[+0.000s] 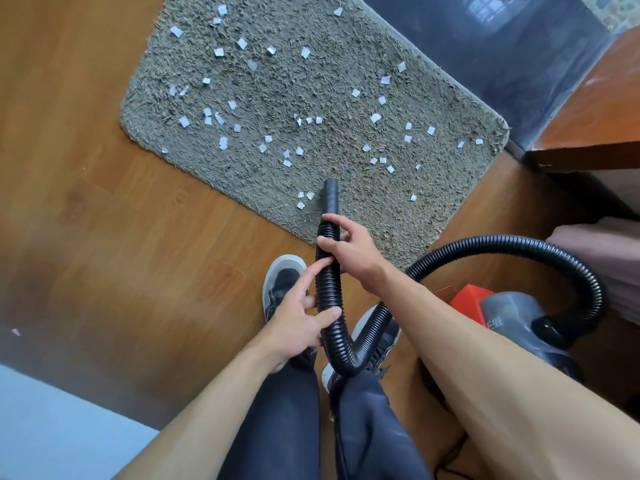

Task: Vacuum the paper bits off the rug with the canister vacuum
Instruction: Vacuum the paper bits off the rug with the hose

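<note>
While paper bits (375,118) dot the rug (277,88), hose (327,289) gripped by left hand (298,313), right hand (353,251).

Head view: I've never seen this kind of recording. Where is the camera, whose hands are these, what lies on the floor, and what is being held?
There is no machine doing the work here. A person wears one wide camera on the head, looking down, so you see their own arms, legs and shoes. Both bare hands hold a black ribbed hose. The right hand grips it near the hose end, and the left hand holds it lower down. The hose loops back to the grey and red vacuum at the right. The hose end points at the near edge of a grey rug, which lies on a wood floor. Whether the end touches the pile I cannot tell. White paper bits are scattered all over the rug, three of them right beside the hose end.
</note>
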`<state>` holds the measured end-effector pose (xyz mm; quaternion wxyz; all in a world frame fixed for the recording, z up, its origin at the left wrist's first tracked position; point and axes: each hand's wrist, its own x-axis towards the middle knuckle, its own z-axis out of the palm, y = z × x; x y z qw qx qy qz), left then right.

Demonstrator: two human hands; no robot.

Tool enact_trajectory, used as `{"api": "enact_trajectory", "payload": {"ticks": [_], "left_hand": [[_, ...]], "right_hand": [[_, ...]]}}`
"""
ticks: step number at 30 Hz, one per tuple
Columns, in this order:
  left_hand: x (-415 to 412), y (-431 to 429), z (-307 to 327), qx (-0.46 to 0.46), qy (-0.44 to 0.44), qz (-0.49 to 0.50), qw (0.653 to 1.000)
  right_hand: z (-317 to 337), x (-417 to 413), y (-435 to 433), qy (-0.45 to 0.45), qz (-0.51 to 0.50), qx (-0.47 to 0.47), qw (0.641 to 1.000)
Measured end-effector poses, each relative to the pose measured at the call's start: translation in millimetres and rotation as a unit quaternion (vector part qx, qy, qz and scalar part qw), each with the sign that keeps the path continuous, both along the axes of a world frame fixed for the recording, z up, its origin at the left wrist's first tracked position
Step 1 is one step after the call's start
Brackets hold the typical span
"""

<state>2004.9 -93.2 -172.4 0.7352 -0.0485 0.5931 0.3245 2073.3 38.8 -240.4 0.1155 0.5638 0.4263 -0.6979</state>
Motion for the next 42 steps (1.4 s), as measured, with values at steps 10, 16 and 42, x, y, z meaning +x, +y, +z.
{"api": "enact_trajectory", "payload": {"ticks": [10,16,42], "left_hand": [[12,-5,3,0.005,-0.013,0.011,1.0],[9,-25,10,-0.013,0.009,0.038,0.999],[-8,-30,16,-0.026,-0.013,0.077,0.997]], "right_hand": [[2,10,0,-0.012,0.031,-0.027,0.999],[3,-5,-17,-0.017,0.088,-0.033,0.995],[8,-33,-25,-0.061,0.143,0.016,0.988]]}}
